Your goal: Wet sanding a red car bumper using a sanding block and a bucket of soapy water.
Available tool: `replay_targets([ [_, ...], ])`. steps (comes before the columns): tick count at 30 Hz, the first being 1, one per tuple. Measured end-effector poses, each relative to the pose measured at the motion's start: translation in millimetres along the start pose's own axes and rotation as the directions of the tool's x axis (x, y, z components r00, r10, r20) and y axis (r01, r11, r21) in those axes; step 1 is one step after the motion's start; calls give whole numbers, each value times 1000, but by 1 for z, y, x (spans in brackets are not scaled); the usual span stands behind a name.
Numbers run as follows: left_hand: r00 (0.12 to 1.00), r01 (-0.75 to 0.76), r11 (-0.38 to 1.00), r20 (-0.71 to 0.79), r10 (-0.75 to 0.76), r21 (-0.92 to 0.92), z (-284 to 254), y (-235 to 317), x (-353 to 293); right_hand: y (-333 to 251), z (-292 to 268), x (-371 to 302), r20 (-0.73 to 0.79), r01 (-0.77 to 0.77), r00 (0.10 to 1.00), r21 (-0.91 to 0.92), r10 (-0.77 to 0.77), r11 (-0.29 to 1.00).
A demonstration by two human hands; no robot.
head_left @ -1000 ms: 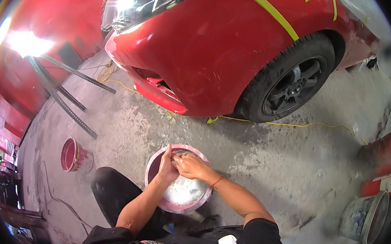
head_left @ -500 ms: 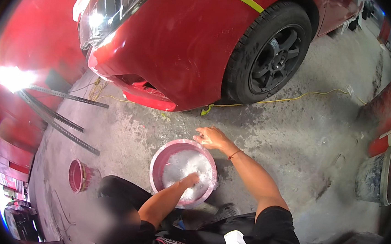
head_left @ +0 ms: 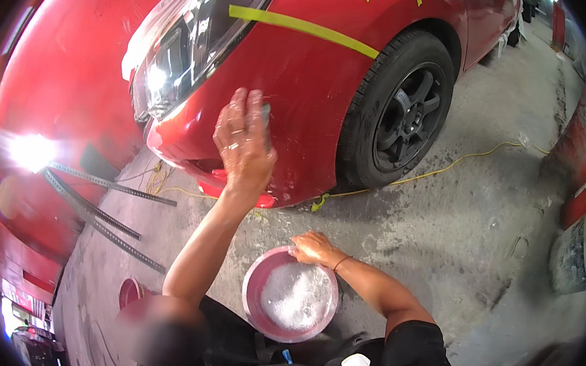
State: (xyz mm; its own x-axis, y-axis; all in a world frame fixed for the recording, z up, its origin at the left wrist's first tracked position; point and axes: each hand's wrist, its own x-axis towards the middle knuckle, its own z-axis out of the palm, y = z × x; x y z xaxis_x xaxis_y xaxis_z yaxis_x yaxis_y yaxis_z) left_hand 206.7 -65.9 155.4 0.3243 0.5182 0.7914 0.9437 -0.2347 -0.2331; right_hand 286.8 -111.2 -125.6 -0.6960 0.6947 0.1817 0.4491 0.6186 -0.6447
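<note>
My left hand (head_left: 245,138) is raised in front of the red car bumper (head_left: 298,114), wet, its fingers stretched upward. Under it, a small dark grey pad (head_left: 266,114) shows at the index-finger side; most of it is hidden, so its exact kind is unclear. My right hand (head_left: 313,247) is closed on the far rim of a pink basin (head_left: 251,297). Foamy, whitish water (head_left: 298,297) fills the lower part of the basin, which stands on the floor before me.
A yellow tape strip (head_left: 298,24) crosses the bumper from headlight (head_left: 186,51) to front wheel (head_left: 414,106). A yellow cord (head_left: 446,166) runs along the floor. A lit lamp (head_left: 32,153) with metal legs and a pink bucket (head_left: 131,293) stand left, a grey bucket (head_left: 573,257) right.
My left hand has come out of the basin water and up to the bumper with the grey pad. My right hand has closed on the basin's rim. The view has tilted upward.
</note>
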Motion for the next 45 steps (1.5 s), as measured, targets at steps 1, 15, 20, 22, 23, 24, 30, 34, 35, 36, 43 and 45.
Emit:
replay_targets([
  [1,1000,-21,990,-13,23,141,11,4,7,-3,0,2,29,-21,999,-15,22,1000],
  [15,635,681,529,47,-771,-507,18,-45,-146,-22,17,24,154,46,987,-9,-44,999],
  [20,45,808,26,18,-999,-588,47,-92,-155,-8,24,21,132,21,991,-14,-19,1000],
  [22,513,810,479,13,-858,-339,38,-127,-145,-24,20,25,150,19,988,24,-22,1000],
  [23,554,760,560,-120,-824,-331,42,-125,-117,-25,18,20,147,-2,989,27,-2,1000],
  [24,587,703,642,-258,-767,-308,43,-118,-86,-27,14,19,152,-6,988,19,3,1000],
  [30,966,157,981,-226,-128,113,89,-77,-90,-11,27,11,70,10,997,62,-15,998],
  [34,734,-677,704,280,619,217,91,-129,-170,-19,27,20,103,0,995,50,-5,999],
  [35,723,-689,698,264,639,195,98,-120,-163,-15,31,21,132,0,991,28,-4,1000],
  [36,751,-652,730,302,587,204,101,-113,-158,-11,34,22,166,5,986,6,-6,1000],
  [43,893,-444,880,164,419,167,67,21,33,-19,15,7,98,-12,995,87,4,996],
  [45,860,-482,869,250,444,113,83,11,-9,-10,15,7,137,-63,989,39,57,997],
])
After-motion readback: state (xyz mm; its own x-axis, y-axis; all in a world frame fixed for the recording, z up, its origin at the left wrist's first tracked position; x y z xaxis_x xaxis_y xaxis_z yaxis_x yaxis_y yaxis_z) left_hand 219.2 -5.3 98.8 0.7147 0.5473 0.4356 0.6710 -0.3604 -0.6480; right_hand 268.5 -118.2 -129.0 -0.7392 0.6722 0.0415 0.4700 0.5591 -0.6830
